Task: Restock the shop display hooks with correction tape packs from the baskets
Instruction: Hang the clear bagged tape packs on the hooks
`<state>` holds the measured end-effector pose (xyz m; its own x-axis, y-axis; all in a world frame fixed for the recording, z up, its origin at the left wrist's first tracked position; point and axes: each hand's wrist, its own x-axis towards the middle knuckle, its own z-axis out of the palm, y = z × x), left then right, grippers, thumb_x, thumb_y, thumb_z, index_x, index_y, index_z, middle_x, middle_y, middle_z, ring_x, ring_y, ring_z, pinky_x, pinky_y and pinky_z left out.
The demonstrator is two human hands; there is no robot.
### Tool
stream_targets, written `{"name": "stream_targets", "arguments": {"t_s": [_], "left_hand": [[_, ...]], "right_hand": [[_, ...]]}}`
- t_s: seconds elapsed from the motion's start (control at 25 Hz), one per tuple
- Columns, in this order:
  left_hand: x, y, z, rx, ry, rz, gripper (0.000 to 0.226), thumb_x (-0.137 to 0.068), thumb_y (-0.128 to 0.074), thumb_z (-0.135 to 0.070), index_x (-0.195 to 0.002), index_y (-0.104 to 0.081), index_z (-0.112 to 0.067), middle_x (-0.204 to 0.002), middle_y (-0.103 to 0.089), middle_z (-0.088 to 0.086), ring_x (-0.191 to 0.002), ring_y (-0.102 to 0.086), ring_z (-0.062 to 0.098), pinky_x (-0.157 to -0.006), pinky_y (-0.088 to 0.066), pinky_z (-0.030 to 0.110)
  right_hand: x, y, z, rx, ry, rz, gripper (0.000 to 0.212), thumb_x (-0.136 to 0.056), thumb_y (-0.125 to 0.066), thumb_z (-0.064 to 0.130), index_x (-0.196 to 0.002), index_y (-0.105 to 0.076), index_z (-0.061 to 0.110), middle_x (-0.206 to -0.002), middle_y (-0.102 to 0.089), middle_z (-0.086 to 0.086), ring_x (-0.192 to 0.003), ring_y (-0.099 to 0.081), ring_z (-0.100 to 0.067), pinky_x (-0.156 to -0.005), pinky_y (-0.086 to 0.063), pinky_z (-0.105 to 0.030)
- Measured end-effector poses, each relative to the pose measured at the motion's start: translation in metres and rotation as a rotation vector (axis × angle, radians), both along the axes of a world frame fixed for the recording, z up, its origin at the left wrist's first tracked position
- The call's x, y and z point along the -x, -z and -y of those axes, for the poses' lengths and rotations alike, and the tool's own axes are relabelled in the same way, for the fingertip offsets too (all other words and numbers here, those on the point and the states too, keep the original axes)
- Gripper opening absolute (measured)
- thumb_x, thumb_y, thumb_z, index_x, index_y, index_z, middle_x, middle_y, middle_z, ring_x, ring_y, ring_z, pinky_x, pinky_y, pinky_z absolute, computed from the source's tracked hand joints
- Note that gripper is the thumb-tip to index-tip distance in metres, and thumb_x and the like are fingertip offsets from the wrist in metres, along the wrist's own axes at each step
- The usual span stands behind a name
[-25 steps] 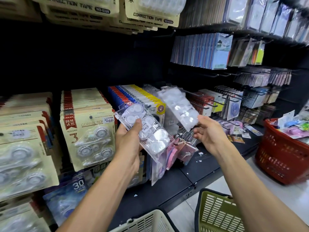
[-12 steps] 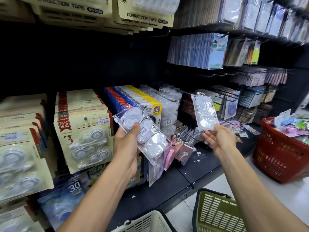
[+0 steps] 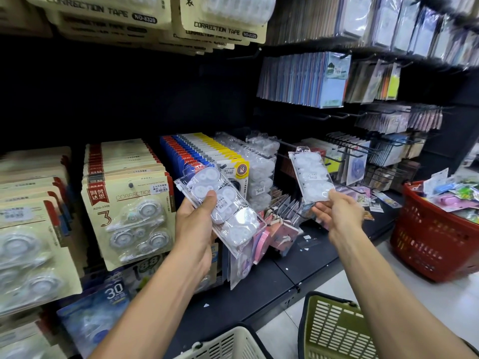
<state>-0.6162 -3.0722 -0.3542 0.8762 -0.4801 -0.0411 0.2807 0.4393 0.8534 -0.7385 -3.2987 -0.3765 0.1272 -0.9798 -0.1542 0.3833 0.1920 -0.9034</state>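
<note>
From the head camera, plenty is sitting out of reach of the eye: the back panel of the display is sinking into near-black shadow, the cream card-backed packs at the left edge (image 3: 23, 244) are smearing into blur and running off the frame, and the small print on most price stickers is not readable.

The left hand (image 3: 197, 224) is gripping a clear, glossy plastic sleeve of three white round-cased correction tapes (image 3: 223, 206), thumb pressing over its front, fingers wrapping behind out of sight; the pack is tilting down to the right, in front of the blue-and-yellow-topped card packs (image 3: 204, 149). The right hand (image 3: 339, 213) is pinching the bottom edge of a second clear sleeve of white correction tapes (image 3: 312, 174), holding it nearly upright, its top close to a thin black wire hook (image 3: 287, 146); whether the sleeve's hole is on the hook is impossible to tell. Just left of it, a row of matching clear packs (image 3: 261, 172) is hanging already.

Below, a cream slotted plastic basket (image 3: 228, 343) and an olive-green slotted plastic basket (image 3: 334, 330) are being cropped by the bottom edge, their contents unseen. At the right, a red perforated plastic basket (image 3: 430, 237) is holding jumbled pastel packets, partly cut off.
</note>
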Motion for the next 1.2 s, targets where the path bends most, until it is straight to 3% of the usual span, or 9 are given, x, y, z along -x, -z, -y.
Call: {"name": "stream_targets", "arguments": {"t_s": [0.16,0.32,0.44,0.56,0.68,0.84,0.96,1.12,1.2], "left_hand": [[-0.001,0.000,-0.001,-0.015,-0.001,0.000,0.018,-0.101,-0.060,-0.011,-0.115,-0.068,-0.019,-0.107,-0.077,0.000,-0.088,-0.074,0.013,-0.085,-0.059,0.036],[0.000,-0.002,-0.003,-0.020,0.001,0.004,0.019,-0.101,-0.060,-0.011,-0.116,-0.068,-0.019,-0.110,-0.076,0.002,-0.094,-0.074,0.016,-0.088,-0.059,0.037],[0.000,-0.003,-0.004,-0.022,0.006,0.002,0.017,-0.101,-0.060,-0.010,-0.112,-0.068,-0.020,-0.104,-0.077,-0.001,-0.082,-0.074,0.010,-0.076,-0.062,0.031],[0.000,-0.006,-0.005,-0.030,0.010,-0.023,0.016,-0.101,-0.058,-0.008,-0.105,-0.068,-0.020,-0.099,-0.077,-0.002,-0.079,-0.073,0.013,-0.070,-0.061,0.032],[0.000,-0.007,-0.005,-0.041,0.026,-0.058,0.017,-0.101,-0.053,-0.009,-0.103,-0.066,-0.019,-0.097,-0.073,0.004,-0.087,-0.069,0.023,-0.076,-0.058,0.038],[0.008,-0.012,-0.003,0.045,0.094,-0.070,0.021,-0.104,-0.047,-0.010,-0.115,-0.064,-0.016,-0.117,-0.071,0.011,-0.105,-0.066,0.028,-0.093,-0.055,0.049],[0.010,-0.014,-0.003,0.095,0.131,-0.031,0.019,-0.105,-0.048,-0.010,-0.107,-0.065,-0.018,-0.106,-0.075,0.003,-0.095,-0.070,0.019,-0.088,-0.057,0.046],[0.010,-0.016,-0.006,-0.018,0.125,0.136,0.018,-0.102,-0.056,-0.010,-0.107,-0.069,-0.020,-0.097,-0.077,-0.007,-0.087,-0.072,0.008,-0.076,-0.061,0.029],[0.008,-0.013,-0.007,-0.190,0.100,0.307,0.029,-0.100,-0.061,-0.016,-0.127,-0.065,-0.028,-0.109,-0.074,-0.011,-0.100,-0.068,0.005,-0.087,-0.054,0.024]], "right_hand": [[-0.006,0.000,0.000,0.005,0.012,0.092,0.018,-0.094,-0.066,0.002,-0.101,-0.053,0.013,-0.111,-0.061,-0.023,-0.068,-0.069,-0.022,-0.053,-0.058,-0.024],[-0.006,-0.007,-0.007,-0.108,-0.307,0.356,0.062,-0.098,-0.050,-0.008,-0.153,-0.030,0.012,-0.155,-0.031,-0.024,-0.127,-0.052,-0.042,-0.108,-0.046,-0.048],[-0.007,-0.008,-0.011,-0.068,-0.353,0.285,0.073,-0.098,-0.048,-0.007,-0.159,-0.018,0.020,-0.160,-0.026,-0.020,-0.144,-0.034,-0.038,-0.118,-0.034,-0.048],[-0.007,-0.006,-0.008,-0.022,-0.340,0.217,0.060,-0.098,-0.049,-0.004,-0.153,-0.035,0.015,-0.150,-0.043,-0.017,-0.132,-0.048,-0.027,-0.113,-0.040,-0.042],[-0.005,-0.009,-0.012,0.098,-0.420,-0.028,0.035,-0.099,-0.054,0.004,-0.133,-0.056,0.012,-0.134,-0.062,-0.013,-0.110,-0.066,-0.029,-0.092,-0.055,-0.040],[-0.010,-0.016,-0.037,0.263,-0.982,-0.310,0.044,-0.090,-0.067,0.030,-0.129,-0.059,0.009,-0.121,-0.070,-0.014,-0.089,-0.073,-0.032,-0.075,-0.061,-0.040],[-0.019,-0.019,-0.051,0.280,-1.221,-0.327,0.037,-0.086,-0.068,0.021,-0.114,-0.055,0.002,-0.098,-0.063,-0.016,-0.066,-0.072,-0.023,-0.056,-0.058,-0.028],[-0.019,-0.020,-0.049,0.259,-1.107,-0.167,0.024,-0.086,-0.062,0.015,-0.106,-0.055,0.005,-0.077,-0.063,-0.010,-0.053,-0.067,-0.016,-0.050,-0.056,-0.025],[-0.015,-0.015,-0.041,0.248,-0.951,-0.088,0.017,-0.095,-0.055,0.011,-0.110,-0.057,0.004,-0.077,-0.065,-0.011,-0.053,-0.066,-0.014,-0.051,-0.056,-0.025]]}}
